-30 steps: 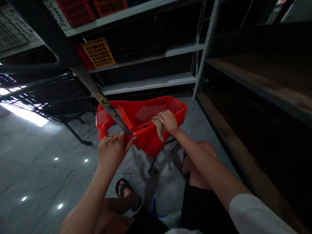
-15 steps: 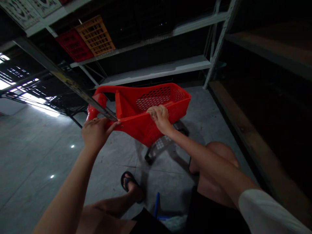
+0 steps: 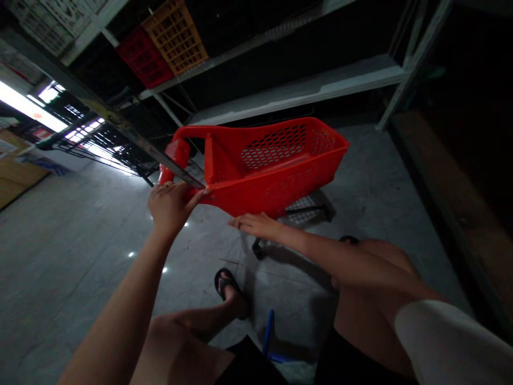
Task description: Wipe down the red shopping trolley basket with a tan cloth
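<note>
Red cart (image 3: 272,166) sits just ahead of the person, long axis running left-near to right-far. Left hand (image 3: 170,206) grips its near-left rim; right hand (image 3: 256,224) is open, flat under the basket's near side.

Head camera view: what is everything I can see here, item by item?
Shopping cart: one, red plastic, on the floor in the middle, tilted.
Metal bar: one, grey, running diagonally from upper left to the cart's near end.
Crates: one orange and one red side by side, pale ones further left, on upper shelves.
Shelves: grey metal racks behind; wooden ones on the right.
Floor: grey, glossy, with light spots.
Sandal: one, black, on the foot.
Left hand: gripping the cart's near end by the bar.
Right hand: flat, palm down, below the cart's side; contact unclear.
</note>
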`<state>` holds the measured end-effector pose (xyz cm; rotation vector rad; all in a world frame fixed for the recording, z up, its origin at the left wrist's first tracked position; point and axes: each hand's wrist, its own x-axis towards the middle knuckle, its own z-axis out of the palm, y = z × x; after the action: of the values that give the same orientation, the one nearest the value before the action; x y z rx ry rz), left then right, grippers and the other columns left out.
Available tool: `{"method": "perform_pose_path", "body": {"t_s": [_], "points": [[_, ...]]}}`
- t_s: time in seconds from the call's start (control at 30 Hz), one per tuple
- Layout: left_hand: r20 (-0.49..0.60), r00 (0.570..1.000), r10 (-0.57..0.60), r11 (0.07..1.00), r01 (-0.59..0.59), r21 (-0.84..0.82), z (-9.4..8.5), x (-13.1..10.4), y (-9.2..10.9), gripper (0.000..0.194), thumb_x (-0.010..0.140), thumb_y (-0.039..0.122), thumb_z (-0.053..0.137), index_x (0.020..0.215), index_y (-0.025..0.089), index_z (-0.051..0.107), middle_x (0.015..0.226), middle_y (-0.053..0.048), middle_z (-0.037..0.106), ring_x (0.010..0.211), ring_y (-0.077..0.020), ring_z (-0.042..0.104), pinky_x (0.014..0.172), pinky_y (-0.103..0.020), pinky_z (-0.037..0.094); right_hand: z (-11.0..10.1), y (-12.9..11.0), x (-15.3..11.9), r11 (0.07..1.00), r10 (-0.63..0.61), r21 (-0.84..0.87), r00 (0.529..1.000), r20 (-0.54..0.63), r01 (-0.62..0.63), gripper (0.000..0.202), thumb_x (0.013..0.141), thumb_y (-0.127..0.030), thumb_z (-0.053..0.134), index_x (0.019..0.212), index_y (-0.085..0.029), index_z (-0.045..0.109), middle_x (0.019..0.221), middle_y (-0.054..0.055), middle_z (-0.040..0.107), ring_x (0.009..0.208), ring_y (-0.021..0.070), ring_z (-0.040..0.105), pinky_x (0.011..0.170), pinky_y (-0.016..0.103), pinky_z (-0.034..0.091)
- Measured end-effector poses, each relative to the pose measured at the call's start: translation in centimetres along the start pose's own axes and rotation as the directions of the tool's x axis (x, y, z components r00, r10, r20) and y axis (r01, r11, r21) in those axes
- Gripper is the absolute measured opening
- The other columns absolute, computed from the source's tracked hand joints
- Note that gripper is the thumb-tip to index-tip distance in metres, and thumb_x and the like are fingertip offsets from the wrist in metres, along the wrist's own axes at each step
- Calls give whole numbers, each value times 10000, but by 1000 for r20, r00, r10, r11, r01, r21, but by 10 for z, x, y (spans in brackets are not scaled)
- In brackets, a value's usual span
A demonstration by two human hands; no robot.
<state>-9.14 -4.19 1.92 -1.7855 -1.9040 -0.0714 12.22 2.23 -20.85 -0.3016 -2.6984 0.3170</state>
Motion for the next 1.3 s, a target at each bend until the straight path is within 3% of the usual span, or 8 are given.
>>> {"method": "perform_pose_path", "body": {"t_s": [0.13,0.23,0.4,0.63,0.77,0.87,1.03,1.3], "points": [[-45,999,12,998,-15,-55,3,3,0,487,967,629,498,867,208,722,787,-107,720,815,-290,671,785,-384,433,24,-9,-12,996,-7,-90,989,151,21,233,993,-102,530,1140,-169,699,1084,97,700,984,186,620,746,268,532],[-74,997,4,994,-12,-109,5,1,3,463,953,631,534,872,216,721,796,-96,726,833,-285,667,800,-383,428,-10,-10,17,985,-65,-169,980,-187,33,287,1044,-149,475,1253,-226,657,1230,74,686,1058,180,604,791,276,514],[-52,998,-32,986,23,-164,7,0,6,462,946,639,541,883,219,724,812,-99,726,857,-294,662,830,-408,424,-67,3,62,979,-78,-193,762,-643,-63,256,1068,-240,487,1256,-231,661,1258,70,668,1108,192,585,951,343,474],[33,999,-36,993,39,-114,5,8,4,471,978,639,499,988,235,741,909,-95,755,954,-300,677,915,-421,438,1,31,7,953,-199,-276,945,-260,125,274,1070,-203,450,1001,-212,715,1106,65,730,978,167,605,732,296,432],[40,999,-29,992,34,-120,4,15,5,516,987,652,470,1053,224,749,978,-112,770,992,-304,682,949,-430,441,4,37,-7,970,-149,-213,981,-121,121,239,1040,-153,484,992,-200,714,1077,70,723,951,167,600,743,299,450],[29,999,-31,993,34,-116,4,14,6,504,997,628,463,1064,219,750,984,-119,775,1004,-310,683,967,-443,434,-24,41,7,994,-29,-114,958,-286,-4,248,1048,-186,479,1051,-215,725,1075,76,717,975,186,600,804,322,485],[-15,1000,24,989,-26,-143,-2,-1,9,429,1016,556,479,1068,231,755,1028,-115,792,1055,-328,680,1012,-493,420,-53,44,23,970,215,43,768,-603,-238,307,1070,-254,433,1120,-236,736,1202,78,691,1117,231,583,968,410,497],[-239,971,23,998,-35,-43,-20,-34,15,327,1022,349,481,865,238,744,902,-78,809,872,-278,738,822,-427,542,-5,24,2,997,72,23,861,-504,-70,299,1065,-191,399,982,-231,683,1089,80,702,989,209,604,899,398,548]]}}
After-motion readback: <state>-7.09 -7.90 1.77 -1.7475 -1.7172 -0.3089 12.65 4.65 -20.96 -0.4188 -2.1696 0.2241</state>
